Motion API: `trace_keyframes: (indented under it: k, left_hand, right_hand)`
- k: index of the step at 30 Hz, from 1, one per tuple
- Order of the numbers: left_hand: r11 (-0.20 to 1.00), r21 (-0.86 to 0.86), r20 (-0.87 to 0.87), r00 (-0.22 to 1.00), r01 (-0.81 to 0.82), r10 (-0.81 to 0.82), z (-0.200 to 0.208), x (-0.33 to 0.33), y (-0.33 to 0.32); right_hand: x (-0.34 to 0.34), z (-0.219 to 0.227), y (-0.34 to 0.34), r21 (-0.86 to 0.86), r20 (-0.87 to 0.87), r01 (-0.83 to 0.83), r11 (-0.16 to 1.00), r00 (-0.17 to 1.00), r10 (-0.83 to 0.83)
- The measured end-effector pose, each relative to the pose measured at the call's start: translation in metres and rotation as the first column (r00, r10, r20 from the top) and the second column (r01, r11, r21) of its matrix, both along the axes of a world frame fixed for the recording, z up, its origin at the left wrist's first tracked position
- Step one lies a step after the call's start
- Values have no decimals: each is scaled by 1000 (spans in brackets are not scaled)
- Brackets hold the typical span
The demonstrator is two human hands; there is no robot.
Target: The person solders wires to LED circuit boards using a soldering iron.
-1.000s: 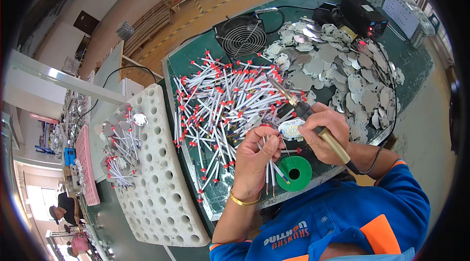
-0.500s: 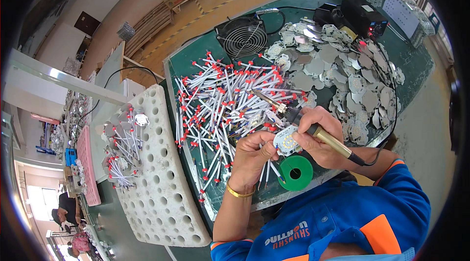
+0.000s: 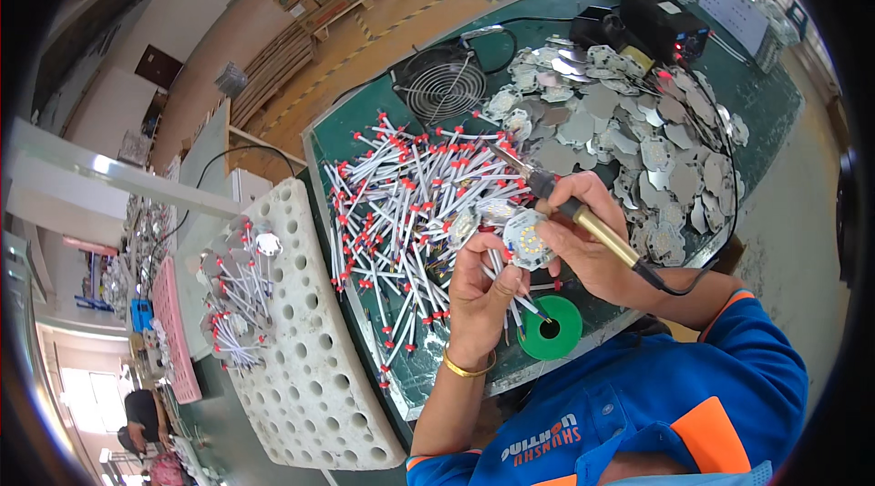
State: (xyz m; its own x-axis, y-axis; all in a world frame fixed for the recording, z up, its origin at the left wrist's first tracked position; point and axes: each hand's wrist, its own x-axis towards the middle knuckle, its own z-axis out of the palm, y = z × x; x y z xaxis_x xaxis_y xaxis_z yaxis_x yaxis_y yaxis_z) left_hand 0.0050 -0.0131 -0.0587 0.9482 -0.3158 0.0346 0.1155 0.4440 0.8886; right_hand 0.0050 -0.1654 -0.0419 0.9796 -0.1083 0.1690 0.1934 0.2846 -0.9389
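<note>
My right hand (image 3: 588,235) grips a soldering iron (image 3: 597,233) with a dark-and-brass handle, its metal tip pointing up and left over the wire pile. The thumb of that hand also presses the edge of a round LED board (image 3: 527,240) with yellow chips. My left hand (image 3: 481,295) is closed just left of that board, around several white wires (image 3: 517,306) whose ends stick out below. Two more boards, one a silvery LED board (image 3: 464,225), show just above the left fingers; whether they are held is unclear. A green solder spool (image 3: 567,327) lies below the hands.
White wires with red connectors (image 3: 410,185) heap across the green table. Silvery boards (image 3: 670,153) pile to the right. A fan (image 3: 444,88) and a black soldering station (image 3: 665,26) stand behind. At left, a white perforated panel (image 3: 314,331) bears wired boards (image 3: 239,295).
The LED board has turned in my fingers, and more boards now show above my left hand. My left fingers have shifted lower onto the wires. The iron's tip has risen slightly.
</note>
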Motion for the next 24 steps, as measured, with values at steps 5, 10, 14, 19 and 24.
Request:
trace_keyframes:
  k: [5, 10, 14, 19, 24]
  left_hand:
    - [1000, -11, 66, 998, -22, 23, -7, -3, 4]
    - [990, 138, 9, 1000, 9, -11, -8, -3, 7]
    - [999, 4, 4, 999, 45, -45, -10, -1, 6]
    - [987, 61, 102, 985, -147, 140, -8, 2, 15]
    - [984, 25, 145, 975, -176, 170, -7, 7, 13]
  right_hand:
    - [1, -1, 0, -168, 51, 73, 983, 997, -65]
    - [9, -11, -8, -380, 267, 167, 910, 961, -65]
    - [12, -19, -27, -489, 526, 338, 804, 850, -38]
    - [1, -11, -90, -729, 560, 394, 559, 814, 157]
    - [-8, -11, -118, -955, 294, 243, 173, 865, 407]
